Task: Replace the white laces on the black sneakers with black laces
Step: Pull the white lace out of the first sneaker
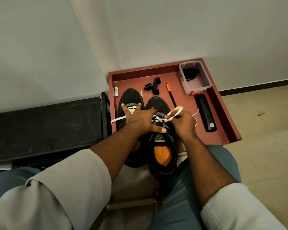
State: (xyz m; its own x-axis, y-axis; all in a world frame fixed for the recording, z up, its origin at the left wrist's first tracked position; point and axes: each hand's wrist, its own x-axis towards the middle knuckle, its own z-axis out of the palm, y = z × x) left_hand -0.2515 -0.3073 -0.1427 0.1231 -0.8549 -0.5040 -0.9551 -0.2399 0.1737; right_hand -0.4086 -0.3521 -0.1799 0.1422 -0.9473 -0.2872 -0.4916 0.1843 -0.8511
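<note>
Tray (223,117): red-brown, raised rim, centre right of frame, on pale tiled floor against a white wall.
Clear plastic box (195,76): upper right corner of tray, dark item inside.
Black bar (205,112): right side of tray.
Orange-tipped pen (170,94): beside phone clamp (156,85).
Black sneakers (158,103): side by side at tray's near edge; orange insole.
White laces (175,112): flat, loosened.
Left hand (140,119): fingers spread, pressing both sneakers.
Right hand (184,122): pinching a lace loop.
Bench (45,128): dark, left.

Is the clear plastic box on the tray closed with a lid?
No: the clear plastic box on the tray stands open, showing a dark item inside.
</note>
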